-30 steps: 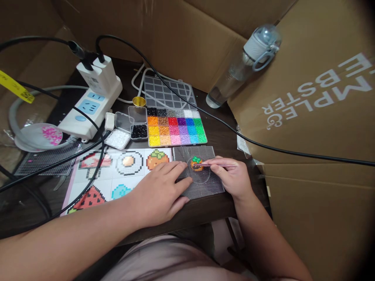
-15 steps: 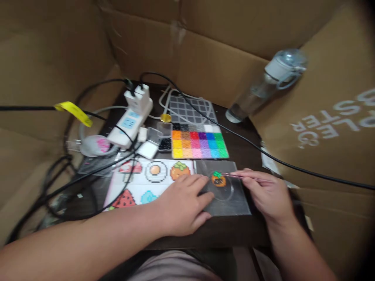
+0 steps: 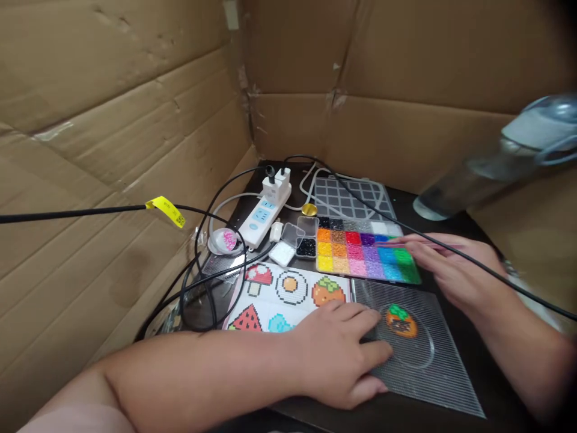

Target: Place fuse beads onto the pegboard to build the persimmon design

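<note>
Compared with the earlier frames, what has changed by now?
The right hand, still holding the tweezers, has moved forward from the bead persimmon to over the bead case. The left hand still rests at the pegboard's left edge.

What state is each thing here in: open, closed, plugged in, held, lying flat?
Bead box: open, lid laid back, beads in compartments.
Black-bead box: open.
White-bead box: open.
Power strip: two chargers plugged in.
Bottle: cap on.
Tweezers: in right hand, over bead box.
Pegboard: flat, bead fruit on it, left hand across its edge.
Pattern sheet: flat, partly covered.
</note>
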A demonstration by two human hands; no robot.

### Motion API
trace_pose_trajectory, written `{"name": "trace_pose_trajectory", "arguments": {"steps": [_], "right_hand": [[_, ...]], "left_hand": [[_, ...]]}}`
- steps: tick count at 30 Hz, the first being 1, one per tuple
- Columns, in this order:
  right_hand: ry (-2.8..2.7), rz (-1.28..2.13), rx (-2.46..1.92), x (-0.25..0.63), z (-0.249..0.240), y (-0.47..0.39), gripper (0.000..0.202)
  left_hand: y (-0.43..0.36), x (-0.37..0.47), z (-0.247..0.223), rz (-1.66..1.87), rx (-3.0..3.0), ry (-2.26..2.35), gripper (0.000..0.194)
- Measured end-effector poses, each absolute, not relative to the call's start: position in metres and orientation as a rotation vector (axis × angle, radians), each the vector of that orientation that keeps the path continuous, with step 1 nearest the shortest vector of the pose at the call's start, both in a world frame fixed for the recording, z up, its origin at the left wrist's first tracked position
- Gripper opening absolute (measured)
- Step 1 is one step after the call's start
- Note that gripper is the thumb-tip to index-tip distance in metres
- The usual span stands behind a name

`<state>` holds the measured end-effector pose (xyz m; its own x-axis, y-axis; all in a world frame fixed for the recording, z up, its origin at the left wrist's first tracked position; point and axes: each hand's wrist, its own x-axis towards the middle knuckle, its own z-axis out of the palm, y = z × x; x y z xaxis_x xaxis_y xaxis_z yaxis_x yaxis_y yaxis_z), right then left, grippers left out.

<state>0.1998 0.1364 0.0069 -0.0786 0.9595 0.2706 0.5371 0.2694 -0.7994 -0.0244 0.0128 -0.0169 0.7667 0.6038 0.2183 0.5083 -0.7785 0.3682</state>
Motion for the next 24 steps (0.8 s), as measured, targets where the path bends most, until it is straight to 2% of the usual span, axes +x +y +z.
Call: {"name": "trace_pose_trajectory", "arguments": {"steps": [2, 7, 12, 24], "right_hand": [[-1.796, 0.807, -1.322, 0.189, 0.011, 0.143, 0.030], [-1.921, 0.845, -1.253, 0.164, 0.023, 0.153, 0.020], [-1.975, 0.912, -1.108, 0.151, 0.026, 0.159, 0.020], [-2.035, 0.981, -1.195, 0.130, 0.022, 0.176, 0.016]], "left_hand": [[0.013, -0.025, -0.015, 0.473, 2.654, 0.871, 0.043], [0.013, -0.025, -0.014, 0.449, 2.599, 0.861, 0.044], [0.013, -0.024, -0.014, 0.439, 2.564, 0.868, 0.043], [0.012, -0.023, -0.012, 0.405, 2.532, 0.865, 0.042]]}}
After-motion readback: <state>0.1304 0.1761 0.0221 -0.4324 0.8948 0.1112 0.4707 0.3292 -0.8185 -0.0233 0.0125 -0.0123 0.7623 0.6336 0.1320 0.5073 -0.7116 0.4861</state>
